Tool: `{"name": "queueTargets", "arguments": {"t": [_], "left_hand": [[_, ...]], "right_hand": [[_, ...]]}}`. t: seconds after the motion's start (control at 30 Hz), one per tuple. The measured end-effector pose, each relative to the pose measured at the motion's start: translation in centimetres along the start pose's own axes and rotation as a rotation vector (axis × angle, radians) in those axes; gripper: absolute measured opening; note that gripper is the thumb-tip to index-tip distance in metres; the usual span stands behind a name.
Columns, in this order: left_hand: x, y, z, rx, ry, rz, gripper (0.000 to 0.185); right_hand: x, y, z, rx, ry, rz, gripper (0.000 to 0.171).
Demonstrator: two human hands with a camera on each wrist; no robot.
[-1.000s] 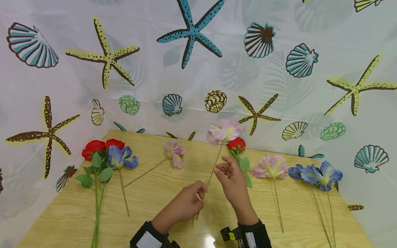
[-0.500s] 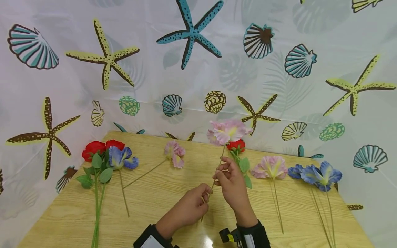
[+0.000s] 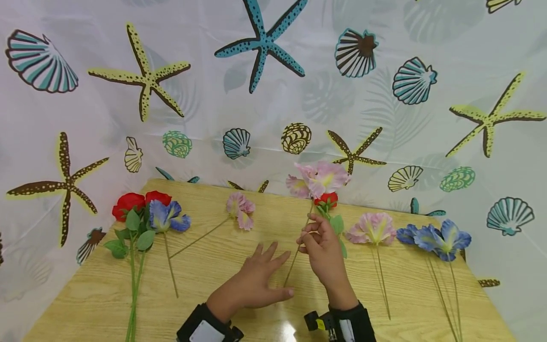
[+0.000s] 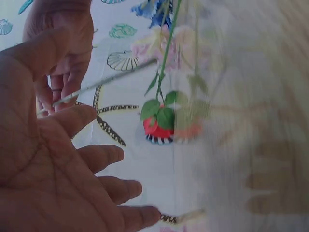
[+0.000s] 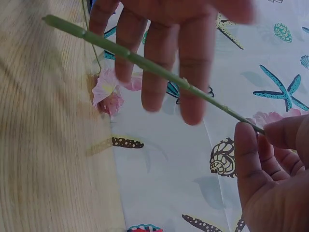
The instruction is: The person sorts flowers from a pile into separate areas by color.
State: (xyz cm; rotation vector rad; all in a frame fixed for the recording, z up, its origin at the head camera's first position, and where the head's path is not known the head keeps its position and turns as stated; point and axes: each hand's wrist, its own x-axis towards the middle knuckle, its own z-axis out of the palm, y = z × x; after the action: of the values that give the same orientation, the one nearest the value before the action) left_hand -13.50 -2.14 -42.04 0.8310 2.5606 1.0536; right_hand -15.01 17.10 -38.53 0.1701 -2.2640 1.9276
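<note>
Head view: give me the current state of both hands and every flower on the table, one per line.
left hand: open, fingers spread, holding nothing.
right hand: pinches the pink flower's stem.
held pink flower: lifted, bloom raised above the table.
red rose: lying behind the right hand.
red roses: lying at left with the blue flower.
small pink flower: lying flat.
pink flower: lying at right.
blue flowers: lying far right.

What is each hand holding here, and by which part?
The right hand pinches the pink flower by its stem, partway down. The left hand is spread open, holding nothing.
</note>
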Motion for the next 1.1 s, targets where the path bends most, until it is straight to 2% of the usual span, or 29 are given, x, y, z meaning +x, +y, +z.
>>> {"name": "queueTargets", "arguments": {"t": [0.1,0.2,0.33,0.47,0.6,0.73,0.9,1.0,1.1], "left_hand": [[-0.3,-0.4,-0.3,0.152,0.070,-0.045,0.082],[-0.5,-1.0,-0.5,0.246,0.146,-0.102,0.082],[-0.8,-2.2,-0.8,0.284,0.221,-0.211,0.079],[-1.2,-4.0,-1.8,0.281,0.255,-0.332,0.076],[-2.1,-6.5,-3.9,0.296,0.270,-0.437,0.076],[-3.2,-8.1,-5.3,0.259,0.268,-0.480,0.077],[-3.5,-8.4,-5.5,0.200,0.221,-0.484,0.076],[-3.4,-8.0,-5.4,0.218,0.200,-0.494,0.075],[-3.4,-7.5,-5.3,0.241,0.197,-0.503,0.072]], "right_hand": [[0.1,0.0,-0.3,0.002,0.001,0.021,0.038],[0.2,0.0,-0.7,-0.014,0.000,0.051,0.039],[0.3,0.1,-1.6,-0.053,-0.005,0.092,0.041],[0.5,0.3,-2.7,-0.092,-0.003,0.126,0.041],[0.7,0.6,-4.1,-0.121,0.019,0.145,0.042],[0.8,0.6,-6.1,-0.168,0.068,0.174,0.043],[0.6,0.4,-8.9,-0.237,0.155,0.236,0.046],[0.2,0.5,-10.6,-0.301,0.211,0.270,0.049],[-0.3,0.9,-12.3,-0.413,0.265,0.299,0.049]]}}
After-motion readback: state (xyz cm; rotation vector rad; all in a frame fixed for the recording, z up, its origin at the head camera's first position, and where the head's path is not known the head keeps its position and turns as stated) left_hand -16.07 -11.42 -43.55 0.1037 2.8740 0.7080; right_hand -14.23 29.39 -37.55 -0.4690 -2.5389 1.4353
